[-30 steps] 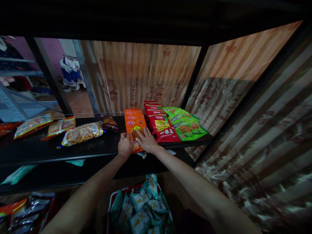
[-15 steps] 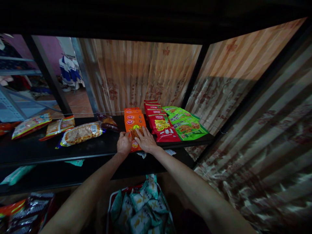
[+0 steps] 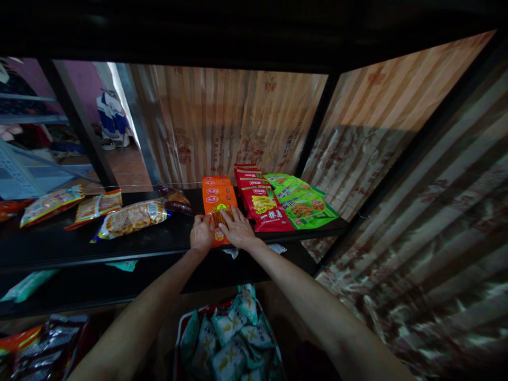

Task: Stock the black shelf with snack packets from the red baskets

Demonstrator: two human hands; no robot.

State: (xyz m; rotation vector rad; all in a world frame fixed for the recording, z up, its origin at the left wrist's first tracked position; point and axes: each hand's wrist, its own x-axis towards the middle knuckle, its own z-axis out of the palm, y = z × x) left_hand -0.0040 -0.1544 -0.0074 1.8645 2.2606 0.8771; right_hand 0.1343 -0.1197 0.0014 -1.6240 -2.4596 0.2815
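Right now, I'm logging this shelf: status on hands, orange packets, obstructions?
Left hand at front packet's left edge; right hand laid over it. Orange packets overlapping. Red packets close right, nothing visibly blocking.

Both bare forearms reach forward and converge over the front edge of the shelf (image 3: 59,244), right of its middle and short of its right corner. The left hand (image 3: 201,233) is back uppermost, fingers bent; in this dim light its grip is hard to judge. Just beside it, the right hand (image 3: 238,228) lies palm down, fingers extended forward, thumb towards the left hand. The right forearm (image 3: 304,291) slants in from the lower right, the left forearm (image 3: 153,301) from the lower left.
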